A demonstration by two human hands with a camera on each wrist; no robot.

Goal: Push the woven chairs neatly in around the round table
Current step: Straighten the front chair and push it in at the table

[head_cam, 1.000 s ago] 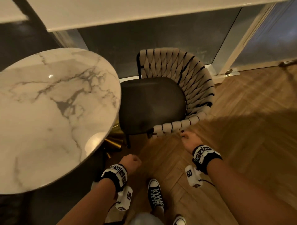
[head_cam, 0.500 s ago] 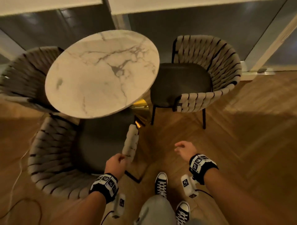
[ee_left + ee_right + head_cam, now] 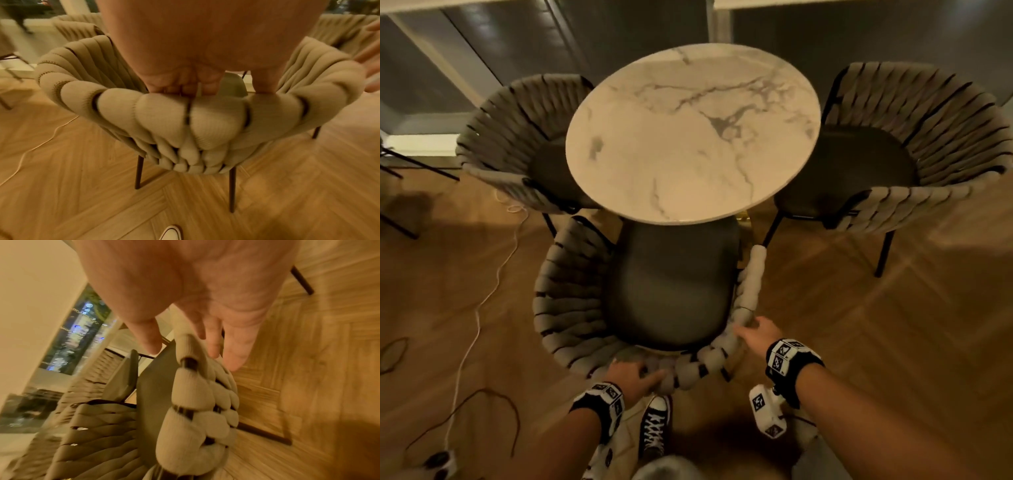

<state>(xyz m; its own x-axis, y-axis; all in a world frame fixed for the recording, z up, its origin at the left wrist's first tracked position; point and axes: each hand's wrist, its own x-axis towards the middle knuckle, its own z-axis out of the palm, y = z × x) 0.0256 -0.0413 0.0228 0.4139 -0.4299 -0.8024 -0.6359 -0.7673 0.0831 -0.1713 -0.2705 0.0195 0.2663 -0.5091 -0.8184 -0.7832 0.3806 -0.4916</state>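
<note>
Your near woven chair (image 3: 585, 308) sits just ahead of your fingers with only its seat front under the round surface (image 3: 693, 133), so it still needs pushing in. The left hand (image 3: 633, 375) fingers curl over the back rim; the right hand (image 3: 756, 337) fingers are spread, touching the right arm. The left chair (image 3: 517, 137) and right chair (image 3: 928, 144) look tucked, flanking a narrow gap.

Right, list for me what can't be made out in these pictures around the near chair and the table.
- Table base: in the head view the round table top hides all but a gold glint.
- Near chair front legs: hidden under its seat and the table top.
- Left hand fingertips: curled over the chair's back rim, out of sight in the left wrist view.
- Right hand: motion blur in the right wrist view; contact with the rim is unclear.
</note>
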